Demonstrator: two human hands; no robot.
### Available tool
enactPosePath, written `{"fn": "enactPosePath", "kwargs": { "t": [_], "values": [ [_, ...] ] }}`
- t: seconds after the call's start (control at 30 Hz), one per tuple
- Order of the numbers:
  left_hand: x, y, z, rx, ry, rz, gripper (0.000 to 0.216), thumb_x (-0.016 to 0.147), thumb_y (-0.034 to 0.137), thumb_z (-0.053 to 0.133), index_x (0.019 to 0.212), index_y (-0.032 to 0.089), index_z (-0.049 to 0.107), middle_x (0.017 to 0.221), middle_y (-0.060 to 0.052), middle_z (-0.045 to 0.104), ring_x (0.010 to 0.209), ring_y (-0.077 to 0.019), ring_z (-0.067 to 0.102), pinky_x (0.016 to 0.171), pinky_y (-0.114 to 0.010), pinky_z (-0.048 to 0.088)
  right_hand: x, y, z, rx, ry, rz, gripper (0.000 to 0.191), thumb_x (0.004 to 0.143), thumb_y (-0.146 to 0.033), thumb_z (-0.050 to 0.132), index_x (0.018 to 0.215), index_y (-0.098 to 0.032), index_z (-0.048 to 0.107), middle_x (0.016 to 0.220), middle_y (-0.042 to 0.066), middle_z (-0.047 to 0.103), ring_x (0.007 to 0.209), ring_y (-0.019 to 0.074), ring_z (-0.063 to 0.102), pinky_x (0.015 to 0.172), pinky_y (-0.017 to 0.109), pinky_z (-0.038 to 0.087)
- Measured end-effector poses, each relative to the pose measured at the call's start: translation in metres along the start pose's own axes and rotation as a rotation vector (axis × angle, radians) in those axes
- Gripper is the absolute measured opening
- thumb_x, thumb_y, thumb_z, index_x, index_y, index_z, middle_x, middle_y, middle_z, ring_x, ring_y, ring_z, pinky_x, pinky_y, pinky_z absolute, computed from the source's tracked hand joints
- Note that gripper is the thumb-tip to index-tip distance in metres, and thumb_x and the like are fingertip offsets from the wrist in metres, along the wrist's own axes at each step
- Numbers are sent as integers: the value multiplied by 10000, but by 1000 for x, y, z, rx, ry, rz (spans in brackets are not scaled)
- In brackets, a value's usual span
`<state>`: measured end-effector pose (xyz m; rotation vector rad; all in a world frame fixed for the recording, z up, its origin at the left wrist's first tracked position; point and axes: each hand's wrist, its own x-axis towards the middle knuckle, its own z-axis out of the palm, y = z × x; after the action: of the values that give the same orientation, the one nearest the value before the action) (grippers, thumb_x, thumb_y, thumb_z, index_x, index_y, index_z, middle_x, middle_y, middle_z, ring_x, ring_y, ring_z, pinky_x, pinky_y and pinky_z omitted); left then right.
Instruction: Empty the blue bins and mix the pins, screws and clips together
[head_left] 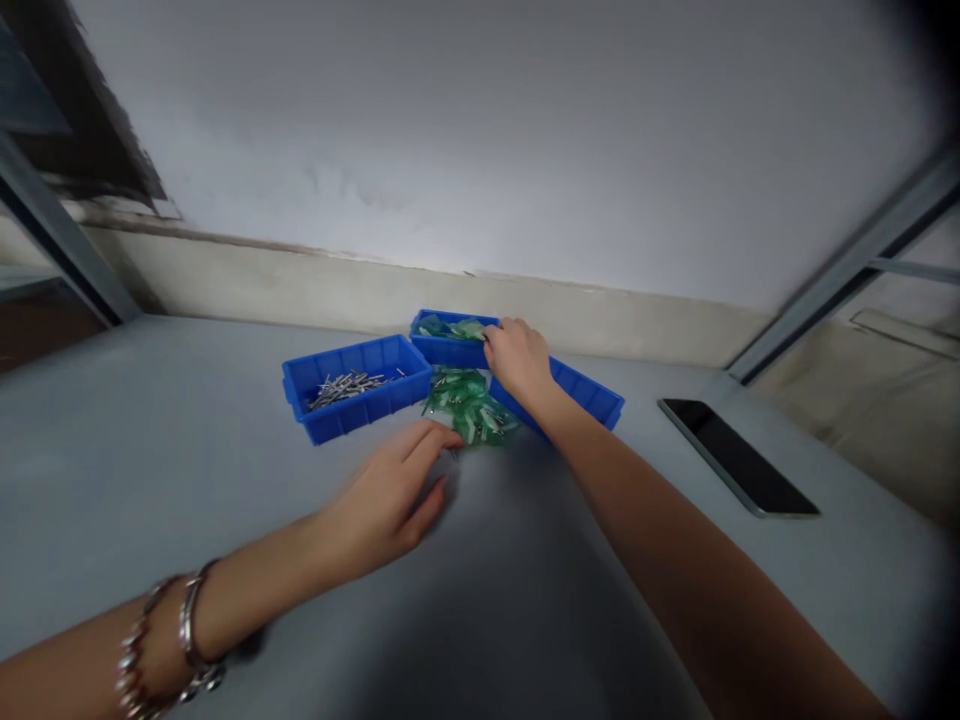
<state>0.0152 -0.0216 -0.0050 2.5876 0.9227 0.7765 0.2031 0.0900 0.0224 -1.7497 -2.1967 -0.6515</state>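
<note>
My left hand hovers above the table in front of the green bags, its fingers curled and the thumb a little apart. A thin metal pin shows faintly at its fingertips, blurred. At the rear blue bin, my right hand pinches at the edge of the small green plastic bags inside; its fingertips are partly hidden. Between the bins lies a pile of green bags with shiny bits in them. Many loose metal pins fill part of the left blue bin.
Partly behind my right forearm is another blue bin. A dark-screened phone or tablet lies on the grey table at right. The wall rises behind the bins, with metal frame posts at both sides.
</note>
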Motion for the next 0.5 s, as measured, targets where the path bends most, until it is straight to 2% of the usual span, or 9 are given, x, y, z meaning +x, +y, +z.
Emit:
{"fn": "enactPosePath", "kwargs": {
  "t": [0.17, 0.3, 0.5],
  "values": [
    [0, 1, 2, -10, -26, -1, 290, 830, 140, 409, 1115, 190, 414, 1088, -90, 511, 989, -202, 523, 842, -346, 455, -3, -6, -5, -22, 23, -106, 321, 898, -128, 316, 1049, -139, 599, 1024, 152, 590, 984, 266, 467, 758, 363, 331],
    [0, 2, 1, -18, -36, 14, 292, 822, 128, 407, 1109, 184, 420, 1093, -95, 508, 1004, -205, 518, 854, -344, 451, -3, -9, -6, -27, 10, -197, 294, 896, -128, 344, 1046, -158, 595, 1045, 137, 586, 1007, 253, 445, 788, 348, 312],
    [-1, 1, 1, -15, -33, 31, 302, 817, 126, 407, 1113, 185, 421, 1098, -92, 505, 991, -201, 522, 847, -338, 453, -3, -8, -4, -13, 3, -201, 292, 890, -116, 348, 1045, -153, 594, 1037, 132, 584, 974, 247, 467, 777, 345, 319]
  ]
}}
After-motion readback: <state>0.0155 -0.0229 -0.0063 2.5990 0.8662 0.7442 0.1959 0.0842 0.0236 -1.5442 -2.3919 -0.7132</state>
